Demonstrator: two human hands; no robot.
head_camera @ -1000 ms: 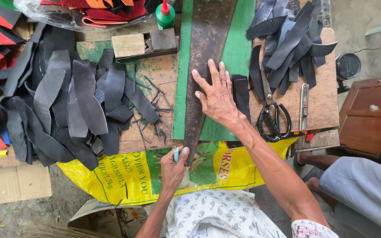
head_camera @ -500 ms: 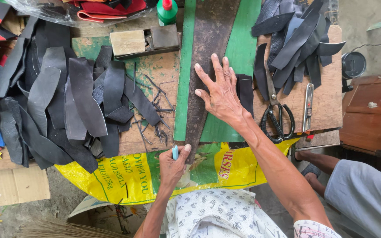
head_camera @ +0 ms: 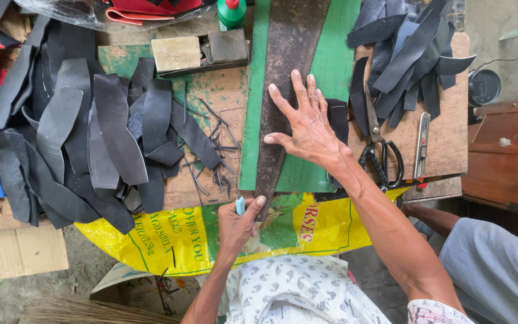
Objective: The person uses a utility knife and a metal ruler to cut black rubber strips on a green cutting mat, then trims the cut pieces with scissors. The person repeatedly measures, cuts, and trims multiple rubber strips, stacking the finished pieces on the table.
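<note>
Leather strip (head_camera: 286, 90), dark brown, lies lengthwise on green mat (head_camera: 331, 66) atop worn wood bench (head_camera: 211, 96); yellow sack (head_camera: 307, 231) hangs off the near edge, dirt floor below. Black offcuts (head_camera: 91, 132) piled left, thin trimmings (head_camera: 211, 150) beside the strip, more black pieces (head_camera: 409, 48) top right. Scissors (head_camera: 382, 144) and utility knife (head_camera: 422, 144) right of the mat, green bottle (head_camera: 232, 12) and stone block (head_camera: 176, 54) at the far end. Right hand (head_camera: 307, 129) flat, fingers spread, pressing the strip. Left hand (head_camera: 238, 225) clenched around small blue-handled tool (head_camera: 240, 206), probably a blade, at the strip's near end.
</note>
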